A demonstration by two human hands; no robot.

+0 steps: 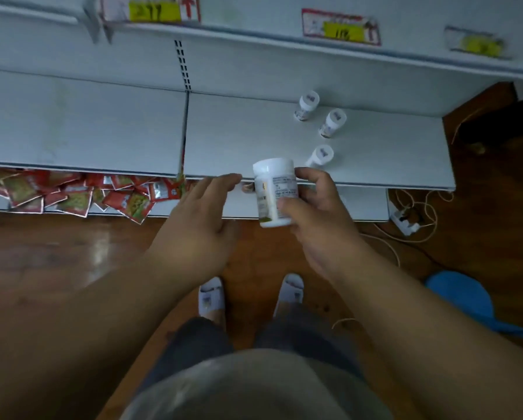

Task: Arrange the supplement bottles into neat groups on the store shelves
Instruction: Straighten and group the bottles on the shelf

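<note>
1. Hovering just beside the bottle, the left hand was empty, fingers loosely spread.
2. The right hand gripped a white bottle at the shelf edge, not placed yet.
3. Only three small bottles stood there, loosely spaced, so I'd say early days.

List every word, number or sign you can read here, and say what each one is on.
"112", roughly, handwritten: middle yellow price tag on the upper shelf edge; blurred, so uncertain.
Red upward arrow: left price tag; its handwritten digits are too blurred to read.
Right price tag: unreadable.
White bottle held in the right hand: fine print, too small.
Three bottles on the shelf: cap stickers illegible.
Red packets: print blurred.
</note>
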